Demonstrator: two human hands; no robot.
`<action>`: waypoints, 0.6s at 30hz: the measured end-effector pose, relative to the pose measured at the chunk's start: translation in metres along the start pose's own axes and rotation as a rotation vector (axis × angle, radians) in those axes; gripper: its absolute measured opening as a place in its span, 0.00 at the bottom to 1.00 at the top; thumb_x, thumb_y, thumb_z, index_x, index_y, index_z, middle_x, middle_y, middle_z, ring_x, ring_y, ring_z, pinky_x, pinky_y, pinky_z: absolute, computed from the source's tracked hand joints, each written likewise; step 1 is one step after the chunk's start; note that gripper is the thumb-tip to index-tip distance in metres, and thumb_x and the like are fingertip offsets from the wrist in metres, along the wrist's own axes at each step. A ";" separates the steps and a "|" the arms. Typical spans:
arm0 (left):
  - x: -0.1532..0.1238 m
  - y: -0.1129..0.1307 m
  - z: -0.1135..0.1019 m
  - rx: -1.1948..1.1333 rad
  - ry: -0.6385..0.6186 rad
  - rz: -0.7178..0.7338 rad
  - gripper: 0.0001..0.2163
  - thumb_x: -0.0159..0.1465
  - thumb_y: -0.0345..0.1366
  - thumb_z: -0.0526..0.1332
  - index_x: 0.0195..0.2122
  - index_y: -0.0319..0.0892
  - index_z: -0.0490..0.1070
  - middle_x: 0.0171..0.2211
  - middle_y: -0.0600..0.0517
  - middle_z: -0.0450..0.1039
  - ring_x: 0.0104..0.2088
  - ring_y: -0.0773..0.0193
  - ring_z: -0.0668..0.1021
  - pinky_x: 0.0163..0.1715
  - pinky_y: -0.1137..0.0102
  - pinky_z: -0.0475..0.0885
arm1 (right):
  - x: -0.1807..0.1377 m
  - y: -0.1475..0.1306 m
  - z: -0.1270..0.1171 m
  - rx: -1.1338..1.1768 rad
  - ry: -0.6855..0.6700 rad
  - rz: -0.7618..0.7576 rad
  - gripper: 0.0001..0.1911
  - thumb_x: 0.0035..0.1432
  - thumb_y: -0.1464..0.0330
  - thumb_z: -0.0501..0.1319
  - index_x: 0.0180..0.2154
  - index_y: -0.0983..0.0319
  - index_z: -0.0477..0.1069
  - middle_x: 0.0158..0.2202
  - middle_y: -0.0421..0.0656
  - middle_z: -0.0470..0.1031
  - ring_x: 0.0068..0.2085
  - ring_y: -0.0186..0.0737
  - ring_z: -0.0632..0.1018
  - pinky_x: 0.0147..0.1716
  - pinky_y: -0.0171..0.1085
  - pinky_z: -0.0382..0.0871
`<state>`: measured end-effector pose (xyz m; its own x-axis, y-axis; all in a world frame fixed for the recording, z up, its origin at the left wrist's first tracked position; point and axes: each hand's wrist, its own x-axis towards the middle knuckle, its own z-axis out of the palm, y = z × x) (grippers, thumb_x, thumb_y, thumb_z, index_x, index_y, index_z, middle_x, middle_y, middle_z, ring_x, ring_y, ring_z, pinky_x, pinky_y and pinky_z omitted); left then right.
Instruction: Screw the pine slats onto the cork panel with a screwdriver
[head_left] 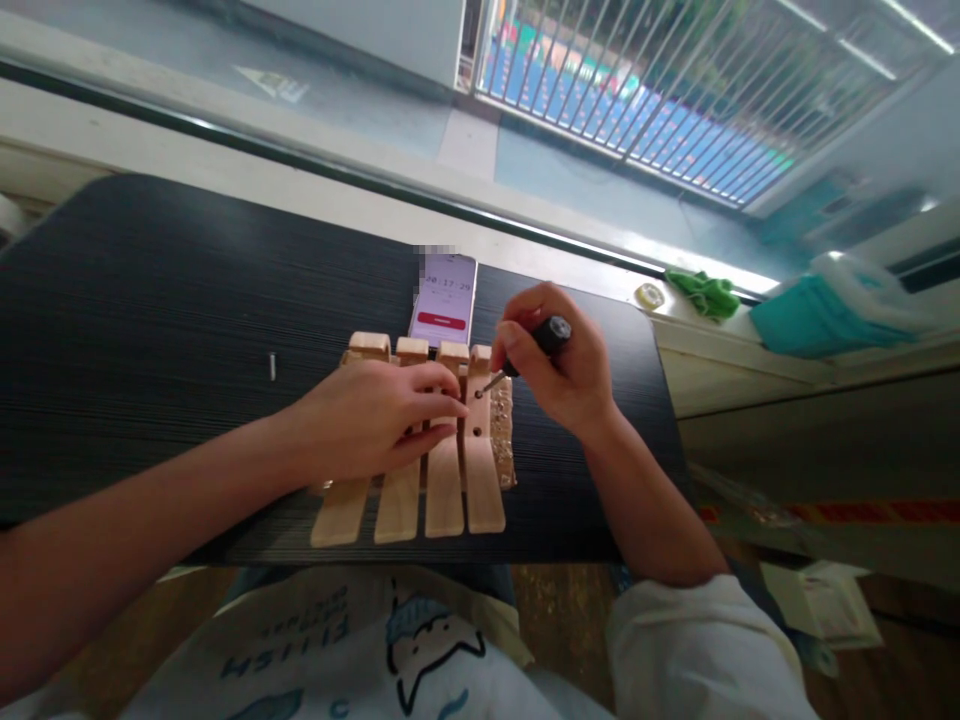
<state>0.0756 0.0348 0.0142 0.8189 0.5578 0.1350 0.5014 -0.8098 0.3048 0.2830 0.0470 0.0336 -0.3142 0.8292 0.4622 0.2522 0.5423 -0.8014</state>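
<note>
My right hand (559,365) is closed around a screwdriver (553,335) with a black handle. Its thin shaft slants down to the upper of two dark holes in the rightmost wooden slat (486,490). My left hand (375,415) lies palm down across the other pale wooden slats (444,490), its fingers stretched out and the fingertips beside the rightmost slat. The slats stand side by side, with curled upper ends and flared lower ends. Beneath them lies a bumpy brownish pad (502,430), mostly hidden.
A phone (448,290) showing a running timer lies just beyond the slats. A small metal pin or screw (272,366) is on the black table (150,330) at left. Along the window ledge are a tape roll (649,296), a green cloth (703,294) and a teal container (806,318).
</note>
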 end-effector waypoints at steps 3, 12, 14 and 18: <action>0.000 -0.004 0.001 -0.019 -0.014 0.044 0.15 0.69 0.39 0.51 0.50 0.50 0.75 0.56 0.49 0.72 0.43 0.56 0.80 0.41 0.62 0.75 | -0.002 0.004 0.003 0.027 0.024 -0.003 0.08 0.61 0.63 0.60 0.37 0.58 0.62 0.22 0.30 0.69 0.20 0.26 0.70 0.23 0.31 0.65; 0.005 -0.010 0.004 -0.038 -0.067 0.060 0.16 0.69 0.41 0.51 0.53 0.55 0.73 0.57 0.51 0.72 0.42 0.56 0.81 0.41 0.61 0.76 | -0.008 0.013 0.000 0.026 0.014 -0.057 0.14 0.61 0.58 0.59 0.44 0.56 0.58 0.25 0.32 0.68 0.22 0.28 0.69 0.22 0.34 0.62; 0.005 -0.011 0.003 -0.038 -0.077 0.066 0.16 0.68 0.40 0.51 0.54 0.56 0.73 0.57 0.50 0.71 0.42 0.57 0.81 0.41 0.62 0.76 | -0.009 0.014 -0.002 0.087 -0.022 -0.078 0.14 0.63 0.57 0.55 0.45 0.56 0.56 0.26 0.33 0.70 0.23 0.29 0.70 0.22 0.34 0.62; 0.005 -0.012 0.002 -0.042 -0.088 0.077 0.16 0.69 0.40 0.51 0.54 0.57 0.72 0.57 0.51 0.71 0.43 0.58 0.80 0.43 0.63 0.76 | -0.009 0.013 -0.009 0.159 -0.113 -0.140 0.10 0.67 0.63 0.51 0.49 0.56 0.56 0.31 0.36 0.74 0.27 0.28 0.72 0.24 0.33 0.64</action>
<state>0.0744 0.0471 0.0093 0.8767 0.4748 0.0767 0.4255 -0.8400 0.3366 0.2974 0.0480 0.0221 -0.4385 0.7222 0.5349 0.0540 0.6153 -0.7864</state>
